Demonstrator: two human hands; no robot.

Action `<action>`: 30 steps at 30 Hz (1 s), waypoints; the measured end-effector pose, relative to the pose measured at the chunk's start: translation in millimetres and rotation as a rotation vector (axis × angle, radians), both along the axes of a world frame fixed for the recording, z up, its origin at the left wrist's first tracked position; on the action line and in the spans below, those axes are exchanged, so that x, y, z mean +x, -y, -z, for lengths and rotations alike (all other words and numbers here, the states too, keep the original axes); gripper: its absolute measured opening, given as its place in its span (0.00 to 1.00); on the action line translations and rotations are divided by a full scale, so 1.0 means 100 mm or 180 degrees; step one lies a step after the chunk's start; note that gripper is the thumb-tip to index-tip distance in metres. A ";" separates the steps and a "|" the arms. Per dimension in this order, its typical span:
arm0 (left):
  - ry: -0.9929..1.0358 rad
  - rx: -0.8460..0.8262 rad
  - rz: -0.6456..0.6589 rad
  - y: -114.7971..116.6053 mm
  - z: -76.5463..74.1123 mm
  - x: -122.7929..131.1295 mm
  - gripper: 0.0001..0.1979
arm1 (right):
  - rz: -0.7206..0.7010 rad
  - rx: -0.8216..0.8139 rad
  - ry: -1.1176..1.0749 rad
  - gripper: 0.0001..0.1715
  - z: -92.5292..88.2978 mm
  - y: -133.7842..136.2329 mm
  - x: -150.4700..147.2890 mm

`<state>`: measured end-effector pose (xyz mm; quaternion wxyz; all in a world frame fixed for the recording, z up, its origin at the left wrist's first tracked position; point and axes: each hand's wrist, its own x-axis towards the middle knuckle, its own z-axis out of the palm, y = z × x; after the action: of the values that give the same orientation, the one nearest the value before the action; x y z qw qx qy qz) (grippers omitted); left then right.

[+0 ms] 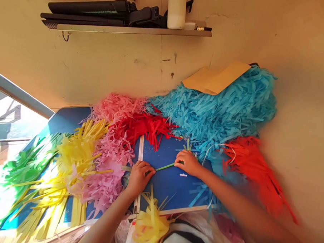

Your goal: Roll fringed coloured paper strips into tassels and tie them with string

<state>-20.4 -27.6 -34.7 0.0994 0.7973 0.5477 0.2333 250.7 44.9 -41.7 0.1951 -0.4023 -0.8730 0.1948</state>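
Note:
My left hand and my right hand each pinch one end of a thin green paper strip, stretched between them just above the blue table top. Both hands have their fingers closed on the strip. Pink fringed paper lies just left of my left hand. Blue fringed paper is heaped behind and to the right of my right hand. A yellow tuft sits at the near edge by my body.
Piles of cut tissue fringe ring the table: green and yellow at the left, red at the back, orange-red at the right. A wall shelf holds a white bottle. Brown card leans on the wall.

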 end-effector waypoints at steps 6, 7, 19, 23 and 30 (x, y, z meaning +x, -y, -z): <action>0.0050 -0.0259 -0.0282 -0.01 -0.01 0.03 0.09 | 0.0054 -0.0340 0.0124 0.05 -0.07 -0.03 -0.01; 0.0024 -0.0293 -0.0322 -0.01 -0.01 0.04 0.10 | 0.0068 -0.0383 0.0171 0.05 -0.09 -0.02 -0.02; -0.0810 -0.0215 0.0153 -0.01 -0.32 0.27 0.14 | 0.0183 -0.0648 0.0905 0.04 -0.32 -0.11 -0.20; -0.1232 0.0251 0.0696 0.00 -0.27 0.26 0.12 | 0.0137 -0.0547 0.1039 0.03 -0.41 -0.08 -0.21; -0.1002 0.0343 0.0714 -0.05 -0.29 0.32 0.09 | -0.0862 0.0738 0.0991 0.09 -0.42 0.15 -0.34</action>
<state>11.9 -22.8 -6.0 -0.0049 0.8841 0.4510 0.1221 216.3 30.3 -0.1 0.0751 -0.2815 -0.9551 0.0532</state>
